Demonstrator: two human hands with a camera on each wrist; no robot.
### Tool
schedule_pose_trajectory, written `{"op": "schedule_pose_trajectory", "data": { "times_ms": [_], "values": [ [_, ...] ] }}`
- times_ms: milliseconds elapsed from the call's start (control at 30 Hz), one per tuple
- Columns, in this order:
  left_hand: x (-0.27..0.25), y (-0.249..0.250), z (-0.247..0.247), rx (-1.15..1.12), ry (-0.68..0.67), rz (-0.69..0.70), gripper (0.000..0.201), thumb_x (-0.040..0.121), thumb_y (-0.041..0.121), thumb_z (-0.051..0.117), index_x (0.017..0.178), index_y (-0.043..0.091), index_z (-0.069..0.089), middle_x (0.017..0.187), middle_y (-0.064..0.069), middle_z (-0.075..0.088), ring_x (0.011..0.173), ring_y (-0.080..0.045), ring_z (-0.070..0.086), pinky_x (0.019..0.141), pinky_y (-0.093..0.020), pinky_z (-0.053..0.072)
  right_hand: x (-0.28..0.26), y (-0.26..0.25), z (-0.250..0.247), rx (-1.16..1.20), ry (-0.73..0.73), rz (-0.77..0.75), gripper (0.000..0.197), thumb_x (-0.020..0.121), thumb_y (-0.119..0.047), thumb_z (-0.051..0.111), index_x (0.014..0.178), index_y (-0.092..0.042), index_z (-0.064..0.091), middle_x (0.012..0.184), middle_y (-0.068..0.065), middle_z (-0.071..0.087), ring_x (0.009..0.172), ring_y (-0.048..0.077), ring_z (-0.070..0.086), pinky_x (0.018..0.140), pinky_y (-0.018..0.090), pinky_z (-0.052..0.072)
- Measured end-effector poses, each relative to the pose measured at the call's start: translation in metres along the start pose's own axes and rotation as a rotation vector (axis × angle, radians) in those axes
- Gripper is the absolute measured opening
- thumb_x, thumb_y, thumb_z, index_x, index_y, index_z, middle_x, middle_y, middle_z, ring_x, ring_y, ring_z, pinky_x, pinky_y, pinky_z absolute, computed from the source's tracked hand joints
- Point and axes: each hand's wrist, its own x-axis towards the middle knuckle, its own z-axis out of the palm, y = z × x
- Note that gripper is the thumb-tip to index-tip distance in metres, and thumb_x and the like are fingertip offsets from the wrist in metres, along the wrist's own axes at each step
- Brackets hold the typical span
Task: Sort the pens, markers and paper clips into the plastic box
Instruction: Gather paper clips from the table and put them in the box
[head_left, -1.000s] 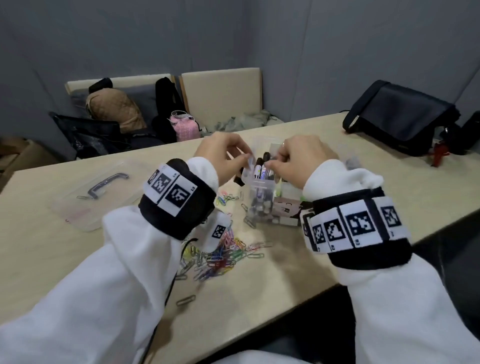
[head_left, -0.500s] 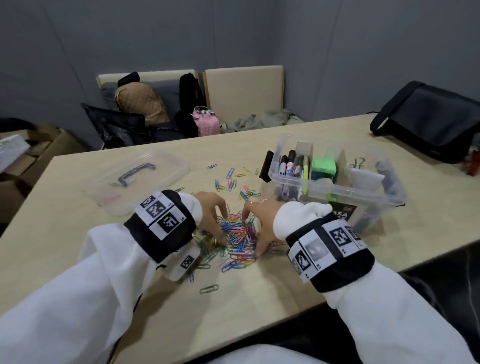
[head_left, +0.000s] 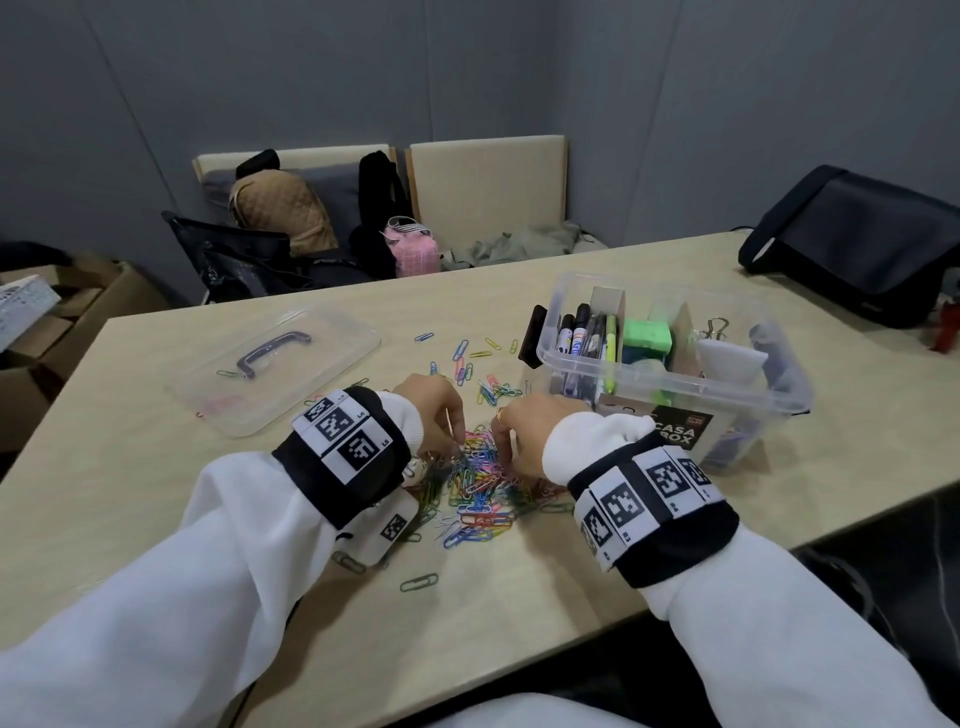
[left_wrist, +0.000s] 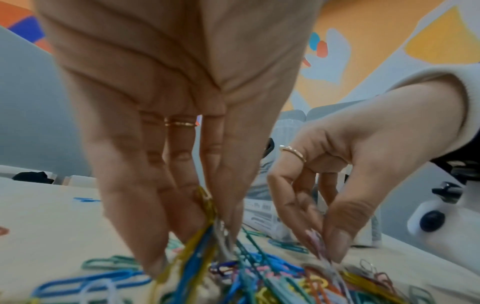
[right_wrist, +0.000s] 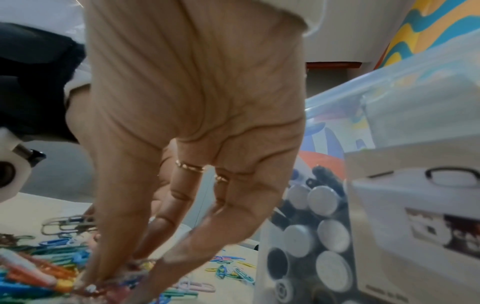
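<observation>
Head view: both hands over paper clips (head_left: 480, 480) on the surface (head_left: 156, 467)
Left hand (head_left: 434, 413): fingers pinching clips
Right hand (head_left: 524, 434): fingers pinching clips

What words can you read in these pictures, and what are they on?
"CASA" above "BOX": dark label on the box.
Small print on the markers: too blurred to read.
Tiny codes on the wristband tags: too small to be sure.
Print on the box label in the right wrist view: blurred.
</observation>
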Motion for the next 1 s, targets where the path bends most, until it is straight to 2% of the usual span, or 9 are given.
{"op": "schedule_pose_trajectory", "data": {
  "times_ms": [167, 233, 333, 433, 500, 667, 767, 900, 1000],
  "values": [
    [0.002, 0.001, -0.001, -0.076, 0.088, 0.017, 0.016, 0.081, 0.008, 0.071, 0.096, 0.015, 0.070, 0.080, -0.001, 0.066, 0.058, -0.007, 0.055, 0.076, -0.027, 0.053, 0.001, 0.002, 0.000, 0.048, 0.050, 0.011, 0.014, 0.083, -0.019, 0.070, 0.094, -0.027, 0.072, 0.108, -0.001, 0.066, 0.094, 0.026, 0.064, 0.068, 0.030, 0.046],
    [0.003, 0.003, -0.003, -0.077, 0.082, 0.031, 0.020, 0.083, 0.003, 0.067, 0.098, 0.016, 0.070, 0.087, -0.005, 0.070, 0.059, -0.008, 0.057, 0.076, -0.028, 0.054, 0.002, 0.002, 0.001, 0.052, 0.044, 0.030, 0.015, 0.084, -0.022, 0.070, 0.099, -0.024, 0.071, 0.107, 0.001, 0.065, 0.094, 0.028, 0.064, 0.073, 0.032, 0.050],
    [0.006, 0.006, -0.004, -0.013, 0.035, 0.057, 0.029, 0.085, -0.003, 0.060, 0.103, 0.018, 0.070, 0.098, -0.007, 0.068, 0.074, -0.018, 0.060, 0.073, -0.030, 0.054, 0.004, 0.001, 0.001, 0.032, 0.020, 0.053, 0.021, 0.083, -0.026, 0.070, 0.101, -0.018, 0.070, 0.105, 0.004, 0.066, 0.091, 0.030, 0.064, 0.079, 0.039, 0.055],
    [0.009, 0.009, 0.001, 0.117, -0.045, 0.070, 0.027, 0.086, 0.017, 0.065, 0.113, 0.021, 0.064, 0.111, -0.004, 0.063, 0.081, -0.014, 0.050, 0.076, -0.026, 0.045, 0.005, 0.001, 0.001, 0.031, -0.006, 0.058, 0.023, 0.080, -0.025, 0.072, 0.101, -0.016, 0.070, 0.103, 0.005, 0.067, 0.089, 0.029, 0.064, 0.073, 0.035, 0.055],
    [0.011, 0.010, 0.002, 0.176, -0.105, 0.057, 0.038, 0.082, 0.028, 0.071, 0.117, 0.020, 0.060, 0.113, -0.003, 0.060, 0.083, -0.013, 0.048, 0.077, -0.025, 0.042, 0.004, 0.001, 0.001, 0.032, -0.011, 0.033, 0.025, 0.080, -0.024, 0.073, 0.103, -0.016, 0.071, 0.102, 0.006, 0.067, 0.090, 0.029, 0.064, 0.069, 0.031, 0.051],
    [0.016, 0.010, 0.000, 0.076, -0.111, -0.024, 0.039, 0.075, 0.015, 0.078, 0.111, 0.009, 0.064, 0.102, -0.008, 0.064, 0.078, -0.018, 0.057, 0.068, -0.026, 0.052, 0.005, -0.009, 0.013, 0.010, -0.026, -0.005, 0.032, 0.077, -0.021, 0.076, 0.108, -0.018, 0.069, 0.106, 0.006, 0.063, 0.096, 0.030, 0.063, 0.072, 0.032, 0.047],
    [0.016, 0.008, 0.001, 0.054, -0.100, -0.028, 0.028, 0.076, 0.011, 0.076, 0.102, 0.006, 0.069, 0.099, -0.011, 0.067, 0.072, -0.020, 0.058, 0.062, -0.026, 0.053, 0.008, -0.014, 0.022, 0.023, -0.030, 0.039, 0.028, 0.078, -0.015, 0.073, 0.105, -0.020, 0.068, 0.105, 0.004, 0.063, 0.096, 0.031, 0.062, 0.088, 0.045, 0.049],
    [0.015, 0.004, 0.000, 0.050, -0.075, -0.014, 0.024, 0.077, 0.013, 0.075, 0.101, 0.007, 0.072, 0.095, -0.010, 0.068, 0.075, -0.016, 0.057, 0.074, -0.028, 0.053, 0.010, -0.014, 0.025, 0.013, -0.029, 0.076, 0.030, 0.080, -0.007, 0.067, 0.107, -0.020, 0.068, 0.102, 0.005, 0.058, 0.100, 0.031, 0.060, 0.093, 0.052, 0.046],
    [0.014, 0.002, 0.000, 0.016, -0.074, -0.022, 0.022, 0.074, 0.011, 0.076, 0.096, 0.007, 0.073, 0.082, -0.005, 0.065, 0.064, -0.015, 0.059, 0.074, -0.029, 0.056, 0.012, -0.016, 0.025, 0.003, -0.009, 0.083, 0.028, 0.076, -0.008, 0.070, 0.101, -0.020, 0.069, 0.096, 0.004, 0.056, 0.098, 0.030, 0.060, 0.091, 0.052, 0.047]
  ]
}}
